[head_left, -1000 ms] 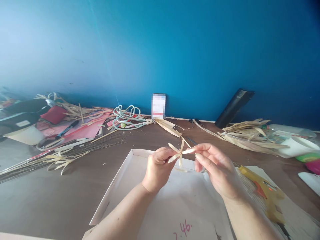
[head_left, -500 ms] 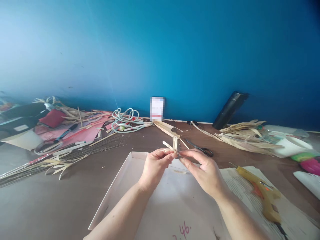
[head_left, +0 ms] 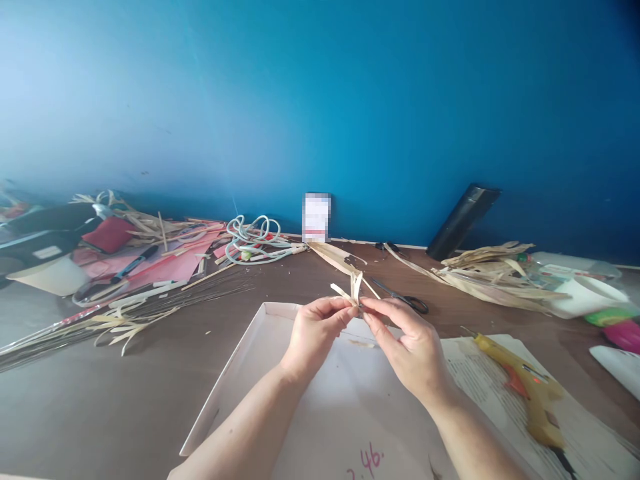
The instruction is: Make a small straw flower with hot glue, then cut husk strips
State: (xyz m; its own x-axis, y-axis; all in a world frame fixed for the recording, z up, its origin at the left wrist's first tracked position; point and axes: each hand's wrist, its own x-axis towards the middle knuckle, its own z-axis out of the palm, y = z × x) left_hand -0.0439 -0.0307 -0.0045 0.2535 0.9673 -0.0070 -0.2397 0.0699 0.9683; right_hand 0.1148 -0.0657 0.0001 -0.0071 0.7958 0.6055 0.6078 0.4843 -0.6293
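Observation:
Pale strips of dried corn husk (head_left: 355,288) stick up, bundled into a small piece, with one short strip slanting out to the left. My left hand (head_left: 319,333) is closed, pinching the base of the bundle between thumb and forefinger. From the other side, my right hand (head_left: 413,343) also pinches at the base, its thumb and forefinger tips meeting the piece. The pinched part is mostly hidden by the fingertips. Both hands hover over a shallow white box lid (head_left: 240,363). Behind them a pair of dark scissors (head_left: 414,303) lies on the table.
A yellow glue gun (head_left: 540,400) rests on printed paper (head_left: 480,387) at right. Dried husks (head_left: 490,273), a white cup (head_left: 580,297) and a black cylinder (head_left: 460,223) are beyond. At left lie pink paper (head_left: 185,257), thin wires (head_left: 165,310) and a coiled pale cable (head_left: 255,233).
The tops of the husk strips have tilted and spread slightly in my fingers. Both hands keep their pinch in nearly the same place; the view has shifted a little.

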